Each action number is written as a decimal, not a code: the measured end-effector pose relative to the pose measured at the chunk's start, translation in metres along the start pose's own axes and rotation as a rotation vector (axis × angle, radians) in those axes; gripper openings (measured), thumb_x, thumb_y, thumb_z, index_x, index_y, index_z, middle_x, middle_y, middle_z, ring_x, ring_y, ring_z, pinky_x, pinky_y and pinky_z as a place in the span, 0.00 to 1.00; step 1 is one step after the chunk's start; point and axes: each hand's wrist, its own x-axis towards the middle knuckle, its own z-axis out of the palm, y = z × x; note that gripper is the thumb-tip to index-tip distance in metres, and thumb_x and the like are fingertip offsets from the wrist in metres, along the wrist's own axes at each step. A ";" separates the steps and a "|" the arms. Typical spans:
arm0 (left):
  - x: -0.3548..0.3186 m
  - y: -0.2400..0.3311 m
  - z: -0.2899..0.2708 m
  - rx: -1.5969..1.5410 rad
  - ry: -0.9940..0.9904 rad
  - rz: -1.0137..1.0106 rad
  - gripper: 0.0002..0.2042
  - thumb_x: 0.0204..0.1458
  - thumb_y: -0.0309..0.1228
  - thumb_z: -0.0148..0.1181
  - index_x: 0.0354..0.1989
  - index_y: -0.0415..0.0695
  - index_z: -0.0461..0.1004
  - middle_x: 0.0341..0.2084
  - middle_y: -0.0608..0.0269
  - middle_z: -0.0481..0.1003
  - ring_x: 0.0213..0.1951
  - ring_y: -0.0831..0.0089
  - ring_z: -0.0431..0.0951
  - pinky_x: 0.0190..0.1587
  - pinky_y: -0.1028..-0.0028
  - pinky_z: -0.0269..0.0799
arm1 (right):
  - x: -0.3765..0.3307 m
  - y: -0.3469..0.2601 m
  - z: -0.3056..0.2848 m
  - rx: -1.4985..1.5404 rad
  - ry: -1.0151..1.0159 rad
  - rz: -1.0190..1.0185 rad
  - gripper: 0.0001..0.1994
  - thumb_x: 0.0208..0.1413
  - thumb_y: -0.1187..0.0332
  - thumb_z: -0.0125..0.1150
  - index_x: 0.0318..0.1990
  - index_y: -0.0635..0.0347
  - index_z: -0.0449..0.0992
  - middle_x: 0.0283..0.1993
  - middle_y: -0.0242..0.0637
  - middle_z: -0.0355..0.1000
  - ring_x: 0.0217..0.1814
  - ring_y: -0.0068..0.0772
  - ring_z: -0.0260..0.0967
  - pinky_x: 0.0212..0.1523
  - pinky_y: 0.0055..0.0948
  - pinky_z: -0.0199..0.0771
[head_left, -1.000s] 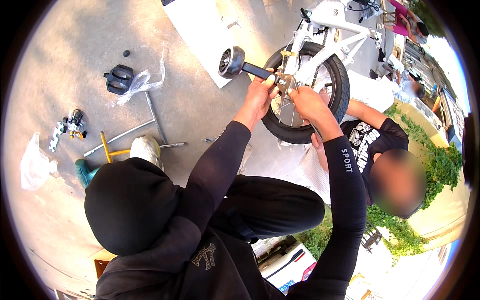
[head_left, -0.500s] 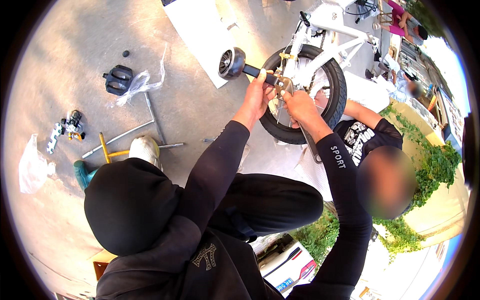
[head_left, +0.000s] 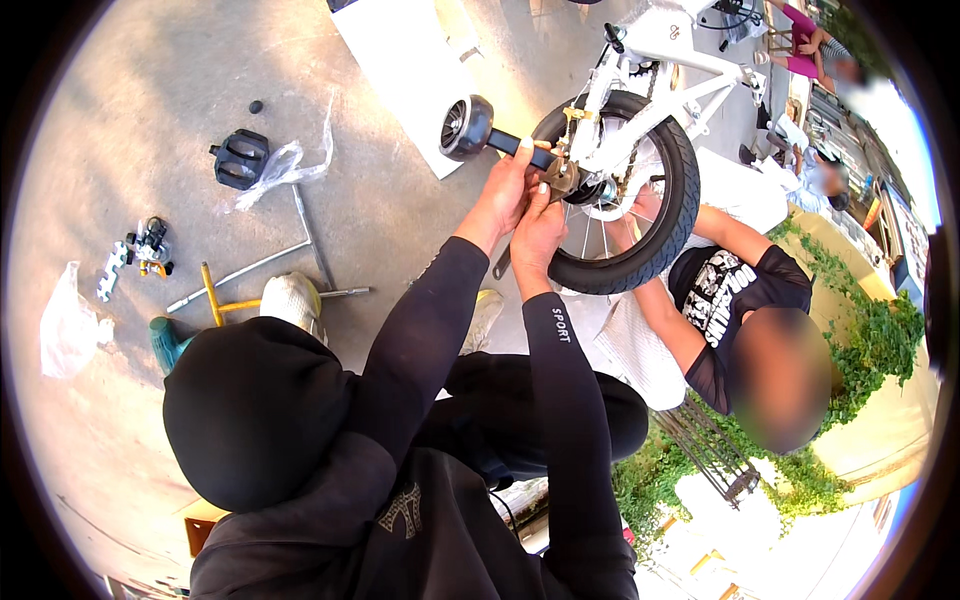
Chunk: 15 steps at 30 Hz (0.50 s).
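Observation:
A white bicycle frame (head_left: 690, 62) stands with its black-tyred wheel (head_left: 682, 195) in front of me. By the wheel's hub is a brownish metal bracket (head_left: 562, 180), from which a black arm runs out to a small training wheel (head_left: 464, 128). My left hand (head_left: 507, 188) is closed round that arm near the bracket. Just below the bracket, my right hand (head_left: 540, 232) grips a wrench (head_left: 502, 264), whose handle end pokes out at the lower left of the fist. The wrench's jaw is hidden by hand and bracket.
Across the wheel, a co-worker's hands (head_left: 632, 222) reach to the spokes. On the ground at left lie a black pedal (head_left: 240, 158), a clear plastic bag (head_left: 72, 325), small metal parts (head_left: 150, 240) and a T-shaped metal tool (head_left: 305, 225). White card (head_left: 400, 75) lies beyond the training wheel.
My right hand has moved left and down, and the wrench handle has swung from lower right to lower left. My left hand stays on the arm. The co-worker's arms show more, reaching to the wheel.

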 end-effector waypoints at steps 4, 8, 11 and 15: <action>-0.005 -0.003 0.002 0.035 0.030 0.008 0.22 0.66 0.49 0.50 0.56 0.43 0.69 0.52 0.58 0.77 0.50 0.70 0.77 0.52 0.67 0.75 | -0.014 0.006 -0.019 0.090 -0.224 0.126 0.19 0.70 0.58 0.50 0.37 0.68 0.75 0.27 0.44 0.76 0.27 0.37 0.77 0.30 0.38 0.75; -0.011 0.001 0.006 0.067 0.050 0.023 0.21 0.66 0.50 0.51 0.56 0.47 0.69 0.54 0.61 0.76 0.53 0.72 0.75 0.52 0.67 0.75 | -0.019 -0.033 -0.078 -0.016 -0.471 0.147 0.18 0.70 0.58 0.50 0.36 0.68 0.71 0.21 0.37 0.72 0.18 0.29 0.72 0.22 0.32 0.71; -0.014 0.003 0.008 0.105 0.072 0.001 0.20 0.66 0.50 0.50 0.56 0.50 0.69 0.55 0.66 0.75 0.55 0.75 0.73 0.52 0.70 0.73 | 0.021 -0.063 -0.122 -0.151 -0.559 0.155 0.18 0.69 0.59 0.50 0.38 0.69 0.73 0.22 0.41 0.74 0.19 0.33 0.74 0.24 0.35 0.74; -0.015 0.000 0.014 0.119 0.067 -0.017 0.19 0.66 0.51 0.49 0.55 0.51 0.69 0.54 0.69 0.75 0.55 0.76 0.73 0.53 0.70 0.71 | 0.104 -0.038 -0.140 -0.567 -0.776 -0.186 0.19 0.66 0.59 0.52 0.31 0.68 0.74 0.21 0.35 0.70 0.19 0.24 0.67 0.20 0.29 0.68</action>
